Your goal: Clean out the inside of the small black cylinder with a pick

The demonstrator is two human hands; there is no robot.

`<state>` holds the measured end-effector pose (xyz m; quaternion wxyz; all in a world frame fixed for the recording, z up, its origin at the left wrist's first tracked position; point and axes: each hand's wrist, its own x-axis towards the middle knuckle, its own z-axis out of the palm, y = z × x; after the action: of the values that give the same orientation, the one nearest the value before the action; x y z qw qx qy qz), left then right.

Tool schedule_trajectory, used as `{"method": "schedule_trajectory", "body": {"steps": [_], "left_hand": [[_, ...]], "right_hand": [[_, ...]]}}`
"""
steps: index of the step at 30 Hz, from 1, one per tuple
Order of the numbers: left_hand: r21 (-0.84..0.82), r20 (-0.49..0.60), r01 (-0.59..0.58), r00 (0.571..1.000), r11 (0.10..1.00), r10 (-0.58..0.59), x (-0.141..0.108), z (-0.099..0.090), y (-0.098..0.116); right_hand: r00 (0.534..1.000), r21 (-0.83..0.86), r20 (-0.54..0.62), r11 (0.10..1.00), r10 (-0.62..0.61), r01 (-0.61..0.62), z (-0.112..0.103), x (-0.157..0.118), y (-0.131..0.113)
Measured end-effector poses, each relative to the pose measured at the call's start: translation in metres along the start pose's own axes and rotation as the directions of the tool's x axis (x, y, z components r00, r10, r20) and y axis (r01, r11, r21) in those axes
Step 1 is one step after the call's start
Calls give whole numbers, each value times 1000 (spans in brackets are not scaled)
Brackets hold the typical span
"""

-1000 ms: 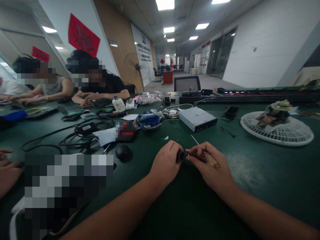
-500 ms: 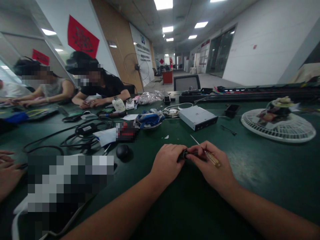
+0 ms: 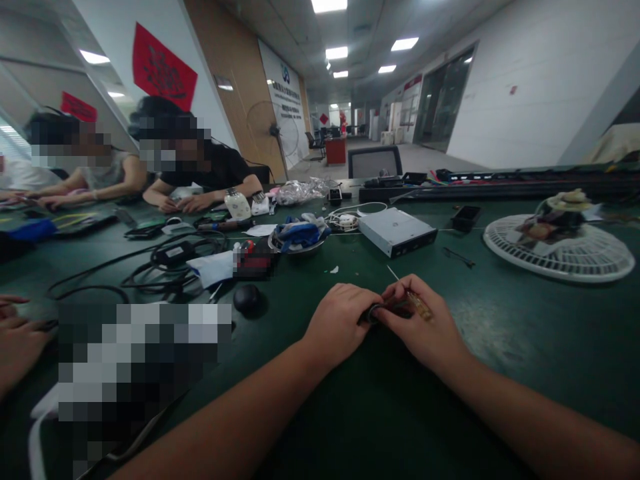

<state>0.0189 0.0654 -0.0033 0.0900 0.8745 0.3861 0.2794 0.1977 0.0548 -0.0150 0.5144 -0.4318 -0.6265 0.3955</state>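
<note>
Over the green table (image 3: 300,413), my left hand (image 3: 337,320) is closed around a small dark round part (image 3: 371,313), most of it hidden by the fingers. My right hand (image 3: 427,327) meets it from the right, thumb and fingertips touching the part's edge. A screwdriver (image 3: 419,305) with a yellowish clear handle is tucked in the right hand's fingers, its thin shaft pointing away and up to the left. A grey optical disc drive (image 3: 397,230) lies beyond my hands, and a black computer mouse (image 3: 247,300) sits to their left.
A white fan grille with a motor (image 3: 560,247) lies at right. A bowl with blue cloth (image 3: 300,235), black cables (image 3: 170,257) and a small black tray (image 3: 466,217) lie farther off. Two co-workers (image 3: 200,167) sit at the left; another person's hand (image 3: 23,340) is near the left edge.
The thumb and fingers of my right hand have moved slightly around the dark part, and the screwdriver has shifted a little with them. My left hand keeps its grip.
</note>
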Motion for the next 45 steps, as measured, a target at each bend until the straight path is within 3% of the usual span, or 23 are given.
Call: {"method": "schedule_trajectory", "body": {"steps": [5,12,19,22,25,29,35,41,45], "left_hand": [[-21,-12,0,1000,1000,-1,0,-1,2],[65,-106,170,981,983,-162,-1,-1,6],[93,-187,338,930,937,-317,-1,1,3],[98,-169,329,935,939,-310,0,1,3],[96,-130,281,955,955,-268,0,1,5],[93,-84,224,973,970,-216,0,-1,6],[113,-126,235,967,965,-221,0,0,4],[124,-126,200,975,972,-185,-1,1,1],[118,-123,207,974,971,-193,-1,2,0]], "right_hand": [[1000,-8,16,1000,9,-9,1,0,-3],[997,64,-66,997,-41,45,-2,-3,-7],[948,117,-106,943,-300,312,-10,-10,-7],[935,111,-21,928,-355,355,-10,-12,-10],[943,54,39,944,-329,327,-8,-12,-14],[949,10,22,949,-314,314,-5,-10,-16],[950,-97,17,946,-311,311,-6,-10,-15],[944,7,62,946,-323,323,-6,-11,-15],[958,-17,8,958,-287,287,-5,-10,-14]]}}
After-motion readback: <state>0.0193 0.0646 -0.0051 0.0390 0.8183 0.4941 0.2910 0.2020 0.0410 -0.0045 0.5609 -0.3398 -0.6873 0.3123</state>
